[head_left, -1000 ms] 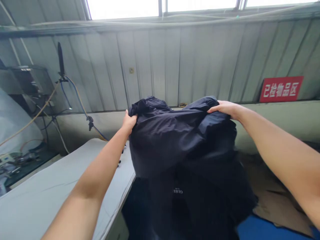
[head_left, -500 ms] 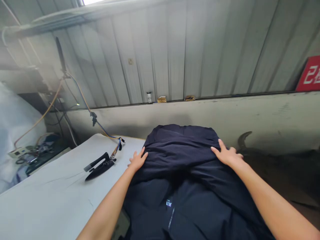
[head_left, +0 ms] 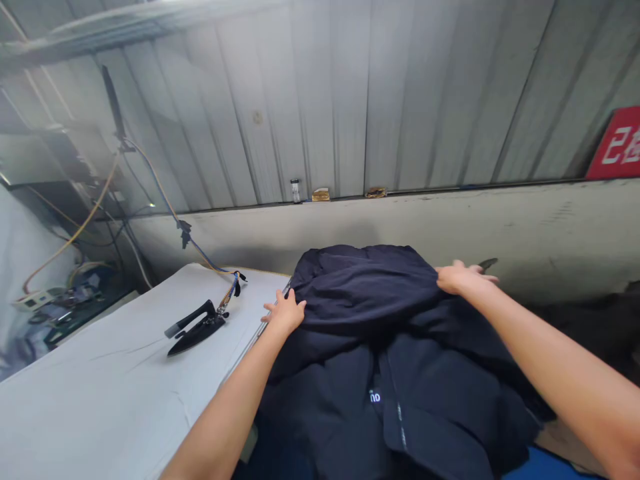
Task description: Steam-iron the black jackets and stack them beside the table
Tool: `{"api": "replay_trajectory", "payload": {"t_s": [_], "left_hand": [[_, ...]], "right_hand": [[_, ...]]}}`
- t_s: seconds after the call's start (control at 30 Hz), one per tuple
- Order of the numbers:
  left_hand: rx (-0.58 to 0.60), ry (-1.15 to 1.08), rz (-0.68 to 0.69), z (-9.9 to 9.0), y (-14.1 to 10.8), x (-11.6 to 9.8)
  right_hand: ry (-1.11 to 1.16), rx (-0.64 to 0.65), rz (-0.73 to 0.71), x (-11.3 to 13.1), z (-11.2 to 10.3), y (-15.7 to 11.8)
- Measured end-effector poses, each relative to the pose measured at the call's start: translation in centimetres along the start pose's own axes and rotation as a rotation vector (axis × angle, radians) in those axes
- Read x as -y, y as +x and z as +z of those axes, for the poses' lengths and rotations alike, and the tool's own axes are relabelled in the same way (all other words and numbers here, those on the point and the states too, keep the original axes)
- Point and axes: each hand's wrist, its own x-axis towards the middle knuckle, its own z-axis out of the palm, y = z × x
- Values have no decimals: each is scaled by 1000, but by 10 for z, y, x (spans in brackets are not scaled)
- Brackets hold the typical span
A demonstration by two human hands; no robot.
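A dark navy garment with a small white logo and a zip lies in folds in front of me, against the wall. My left hand rests on its left edge, fingers spread, beside the white table. At the garment's upper right edge, my right hand pinches the fabric between thumb and forefinger, and its other fingers reach outward. The part of the garment nearest me hangs loosely, and its lower end is cut off by the frame.
A black iron with cables lies on the white table at left. Small objects, including a small bottle, stand on the wall ledge. A red sign is at far right. Dark cloth lies at lower right.
My right hand has closed on the garment's edge and lifted it slightly. The garment's front has shifted, its logo now further right, and blue shows below. My left hand has moved slightly right.
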Motion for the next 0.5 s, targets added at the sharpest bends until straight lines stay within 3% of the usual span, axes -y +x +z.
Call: {"api": "replay_trajectory", "payload": {"t_s": [0.1, 0.2, 0.33, 0.5], "left_hand": [[-84, -29, 14, 18, -8, -4], [-86, -81, 26, 42, -1, -4], [-88, -123, 20, 73, 20, -7], [-109, -107, 6, 105, 43, -13]], "right_hand": [[-50, 48, -31, 36, 21, -17], [-27, 81, -90, 59, 55, -26], [-29, 96, -84, 63, 99, -12], [-29, 80, -79, 59, 139, 7]]}}
